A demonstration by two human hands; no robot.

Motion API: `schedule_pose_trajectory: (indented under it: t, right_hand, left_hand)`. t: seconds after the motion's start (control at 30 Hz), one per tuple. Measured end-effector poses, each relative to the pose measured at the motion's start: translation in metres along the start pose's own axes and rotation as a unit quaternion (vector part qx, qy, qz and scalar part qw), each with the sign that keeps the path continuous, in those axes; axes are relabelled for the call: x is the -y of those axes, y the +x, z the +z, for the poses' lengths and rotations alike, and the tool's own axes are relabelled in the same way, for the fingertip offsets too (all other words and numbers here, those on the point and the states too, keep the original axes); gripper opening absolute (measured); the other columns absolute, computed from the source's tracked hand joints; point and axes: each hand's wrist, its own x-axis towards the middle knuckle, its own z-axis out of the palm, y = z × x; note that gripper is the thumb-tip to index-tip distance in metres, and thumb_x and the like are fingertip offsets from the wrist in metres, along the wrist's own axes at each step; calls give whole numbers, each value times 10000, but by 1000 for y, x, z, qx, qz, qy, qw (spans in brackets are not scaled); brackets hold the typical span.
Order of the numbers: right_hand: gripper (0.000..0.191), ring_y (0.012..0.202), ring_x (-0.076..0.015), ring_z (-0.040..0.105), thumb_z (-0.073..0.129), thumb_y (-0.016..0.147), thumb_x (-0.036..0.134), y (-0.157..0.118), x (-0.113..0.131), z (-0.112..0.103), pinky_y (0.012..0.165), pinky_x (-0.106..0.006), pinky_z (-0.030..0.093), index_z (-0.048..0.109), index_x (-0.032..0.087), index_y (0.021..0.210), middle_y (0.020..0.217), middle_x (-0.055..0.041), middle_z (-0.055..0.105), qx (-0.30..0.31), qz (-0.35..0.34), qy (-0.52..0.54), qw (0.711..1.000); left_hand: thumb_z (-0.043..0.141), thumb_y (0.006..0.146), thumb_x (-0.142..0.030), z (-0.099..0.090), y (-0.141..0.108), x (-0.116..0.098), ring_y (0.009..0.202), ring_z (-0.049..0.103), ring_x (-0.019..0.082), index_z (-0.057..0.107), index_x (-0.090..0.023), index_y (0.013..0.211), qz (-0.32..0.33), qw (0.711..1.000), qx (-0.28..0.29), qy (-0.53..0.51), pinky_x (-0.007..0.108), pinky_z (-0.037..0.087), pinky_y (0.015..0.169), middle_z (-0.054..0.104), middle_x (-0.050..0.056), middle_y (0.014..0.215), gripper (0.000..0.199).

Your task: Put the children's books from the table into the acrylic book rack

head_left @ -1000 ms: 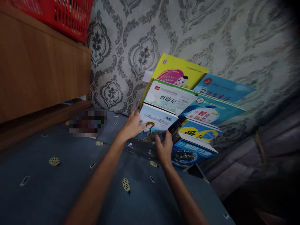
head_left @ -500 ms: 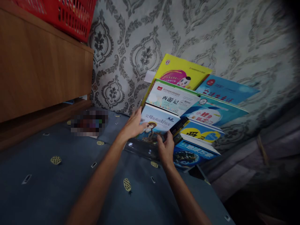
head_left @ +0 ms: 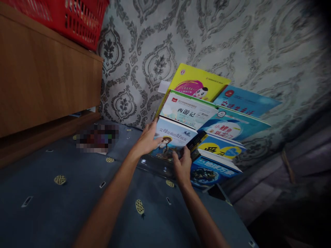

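Observation:
Several books stand upright in tiers in a dark clear holder (head_left: 155,166) against the wall. At the front left is a light-blue book (head_left: 178,133) with a girl on its cover. My left hand (head_left: 148,139) grips its left edge, thumb on the cover. My right hand (head_left: 182,166) is at its lower right, thumb on the cover and fingers around the edge. Behind it stand a white book (head_left: 188,112) and a yellow book (head_left: 217,81). To the right are a teal book (head_left: 243,127), a yellow-and-blue book (head_left: 222,146) and a dark blue book (head_left: 207,174).
A blue cloth (head_left: 113,213) with pineapple prints lies beneath. A blurred-out item (head_left: 97,138) rests on it at the left. Beyond are a wooden cabinet (head_left: 49,79) and a red basket (head_left: 85,22). Grey patterned wallpaper (head_left: 160,62) covers the wall; a curtain-like fabric (head_left: 274,168) hangs at the right.
The view has shifted slightly, so the books appear a little lower and further left. Both hands keep the same hold on the light-blue book.

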Motion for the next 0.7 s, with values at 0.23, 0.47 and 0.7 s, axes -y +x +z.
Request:
schedule_pose_trajectory:
  t: [0.23,0.47,0.7]
  right_hand:
    - [605,1188,-311,558,543,843,438,-1,2,2,1034,-530,441,484,172,1382,1284,-149,587,-14,16,2,1000]
    - [646,1238,-317,526,543,841,439,-1,-1,0,1071,-526,412,450,167,1420,1326,-149,564,3,16,3,1000]
    - [643,1215,-298,550,518,868,414,-1,3,-2,1035,-504,456,411,165,1451,1323,-153,575,27,1,1,1000]
  left_hand:
    - [602,792,-158,-2,0,0,1424,348,352,236,-224,1561,2,1000,10,-5,528,364,1167,357,136,1567,854]
    - [604,790,-159,-3,0,1,1434,346,364,261,-244,1551,5,1000,12,-12,564,325,1183,350,139,1574,838]
    - [569,768,-148,-13,2,12,1530,192,288,172,-184,1575,-21,998,26,-61,467,182,1260,239,112,1646,900]
